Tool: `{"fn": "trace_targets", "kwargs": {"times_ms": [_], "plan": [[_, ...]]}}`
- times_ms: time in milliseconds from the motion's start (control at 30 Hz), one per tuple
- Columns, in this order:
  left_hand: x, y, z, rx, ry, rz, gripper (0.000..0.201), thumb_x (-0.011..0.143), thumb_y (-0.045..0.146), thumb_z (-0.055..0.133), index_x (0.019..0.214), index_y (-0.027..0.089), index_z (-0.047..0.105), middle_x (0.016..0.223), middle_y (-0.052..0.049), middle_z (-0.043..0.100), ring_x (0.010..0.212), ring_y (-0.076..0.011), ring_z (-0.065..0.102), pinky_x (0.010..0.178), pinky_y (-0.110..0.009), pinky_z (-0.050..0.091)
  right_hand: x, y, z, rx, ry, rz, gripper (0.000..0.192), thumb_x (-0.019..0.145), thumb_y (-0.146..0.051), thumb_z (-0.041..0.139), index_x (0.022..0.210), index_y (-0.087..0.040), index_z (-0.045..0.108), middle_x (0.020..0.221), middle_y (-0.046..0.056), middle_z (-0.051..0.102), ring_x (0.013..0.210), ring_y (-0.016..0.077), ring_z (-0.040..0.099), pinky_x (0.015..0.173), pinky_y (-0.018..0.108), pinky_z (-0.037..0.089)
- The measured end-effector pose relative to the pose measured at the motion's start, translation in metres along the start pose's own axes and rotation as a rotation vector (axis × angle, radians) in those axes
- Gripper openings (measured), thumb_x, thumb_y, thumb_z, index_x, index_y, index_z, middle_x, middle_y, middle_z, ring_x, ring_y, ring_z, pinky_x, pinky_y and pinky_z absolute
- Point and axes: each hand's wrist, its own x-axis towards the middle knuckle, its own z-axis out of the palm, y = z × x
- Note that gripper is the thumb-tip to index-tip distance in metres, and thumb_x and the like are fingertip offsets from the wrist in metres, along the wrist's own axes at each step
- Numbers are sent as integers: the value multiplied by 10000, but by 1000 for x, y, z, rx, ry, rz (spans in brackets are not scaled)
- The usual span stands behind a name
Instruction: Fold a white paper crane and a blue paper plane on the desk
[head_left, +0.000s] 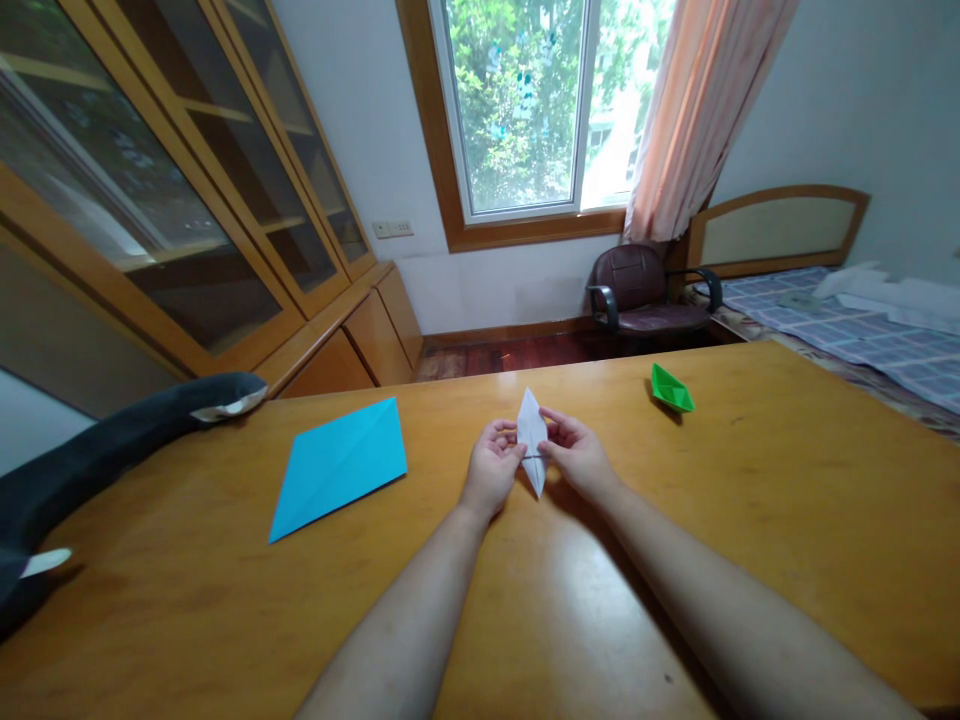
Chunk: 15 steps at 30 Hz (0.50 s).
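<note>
White spindle-shaped paper (532,432) sits between both hands (492,468) (583,458).

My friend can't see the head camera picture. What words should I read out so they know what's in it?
A person's left hand and right hand hold a folded white paper, pointed at both ends, at a wooden table. Left of it lies a blue sheet; to the right, a green paper boat. Beyond are a window and chair.

No lettering, label, brand, number or sign can be read in the head view.
</note>
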Motion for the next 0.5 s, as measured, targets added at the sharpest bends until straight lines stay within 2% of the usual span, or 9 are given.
{"fn": "trace_targets", "kwargs": {"times_ms": [167, 267, 367, 500], "plan": [[-2, 2, 0, 30, -8, -25, 355, 623, 218, 760, 841, 190, 481, 762, 27, 635, 644, -91, 596, 605, -198, 466, -1, -4, 2, -47, 5, -8, 483, 625, -234, 780, 1099, -253, 689, 872, 19, 718, 782, 170, 645, 784, 357, 517], [-3, 4, -1, 35, -31, -52, 375, 623, 235, 761, 858, 197, 472, 769, 30, 622, 636, -94, 588, 587, -201, 460, -1, -7, 2, -77, 39, 2, 330, 588, -254, 797, 909, -221, 726, 830, 28, 722, 751, 181, 640, 756, 357, 519], [-3, 5, -1, 19, -55, -71, 397, 615, 218, 761, 888, 201, 474, 801, 22, 637, 667, -103, 606, 610, -208, 473, -1, -8, 1, -93, 66, 35, 217, 548, -265, 806, 726, -198, 702, 727, 16, 704, 676, 169, 618, 695, 330, 513], [-2, 6, -2, 22, -81, -69, 404, 604, 187, 765, 927, 191, 522, 820, 8, 662, 708, -117, 632, 688, -237, 500, -1, -10, 1, -114, 46, 80, 174, 548, -231, 779, 702, -191, 708, 685, 4, 693, 630, 149, 595, 658, 299, 490]]}}
